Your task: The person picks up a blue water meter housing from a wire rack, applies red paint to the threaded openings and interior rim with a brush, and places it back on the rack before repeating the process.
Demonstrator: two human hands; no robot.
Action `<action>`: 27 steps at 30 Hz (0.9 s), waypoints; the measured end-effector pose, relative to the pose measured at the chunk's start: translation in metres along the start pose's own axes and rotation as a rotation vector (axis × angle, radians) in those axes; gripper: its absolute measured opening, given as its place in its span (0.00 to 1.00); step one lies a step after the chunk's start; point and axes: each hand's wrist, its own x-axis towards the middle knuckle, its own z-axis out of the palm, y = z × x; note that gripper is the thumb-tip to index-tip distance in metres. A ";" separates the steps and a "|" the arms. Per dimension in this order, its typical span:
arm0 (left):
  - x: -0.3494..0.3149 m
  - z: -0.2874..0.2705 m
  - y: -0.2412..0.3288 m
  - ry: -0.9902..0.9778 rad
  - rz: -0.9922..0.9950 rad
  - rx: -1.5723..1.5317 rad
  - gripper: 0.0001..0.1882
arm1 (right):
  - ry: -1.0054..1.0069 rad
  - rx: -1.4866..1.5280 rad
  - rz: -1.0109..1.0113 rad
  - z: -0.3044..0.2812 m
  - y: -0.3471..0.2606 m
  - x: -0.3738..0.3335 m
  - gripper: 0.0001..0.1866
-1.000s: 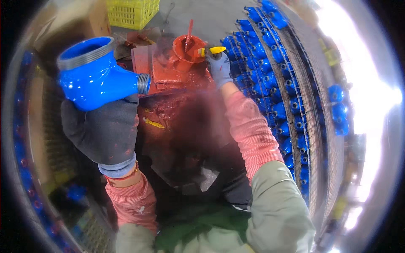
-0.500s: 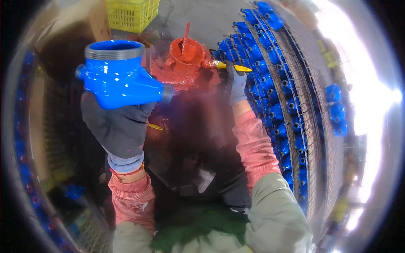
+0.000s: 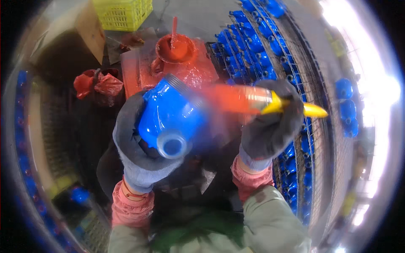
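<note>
My gloved left hand (image 3: 139, 158) is closed around a glossy blue water meter body (image 3: 156, 114), which is tilted so that one round threaded end points toward me. My gloved right hand (image 3: 270, 126) grips a paintbrush (image 3: 238, 99) by its yellow handle. The brush's red-coated bristles reach left to the far right side of the meter body; blur hides whether they touch it. Beyond both hands stands a red-coated pot (image 3: 190, 49) of red paint with a stick in it, on a paint-smeared red surface (image 3: 131, 69).
To the right, wire racks (image 3: 314, 147) hold several rows of blue meter bodies (image 3: 265, 27). A yellow crate (image 3: 122, 16) sits at the far left, near a cardboard box (image 3: 90, 36). Crumpled red plastic (image 3: 107, 85) lies left of the paint pot.
The brush has moved from beside the paint pot toward me, up to the meter body. My left hand has shifted right and turned the meter body.
</note>
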 end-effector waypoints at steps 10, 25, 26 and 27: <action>-0.010 0.016 -0.012 -0.018 0.159 0.098 0.44 | -0.004 -0.390 -0.239 -0.007 -0.010 -0.008 0.16; -0.007 0.021 0.004 -0.018 -0.228 -0.190 0.56 | -0.075 -0.596 -0.367 -0.007 -0.006 -0.006 0.17; -0.006 0.023 0.005 0.014 -0.340 -0.294 0.55 | -0.025 -0.585 -0.286 -0.006 -0.009 -0.009 0.17; -0.005 0.023 0.006 0.016 -0.339 -0.290 0.55 | 0.025 -0.573 -0.206 -0.006 -0.010 -0.010 0.17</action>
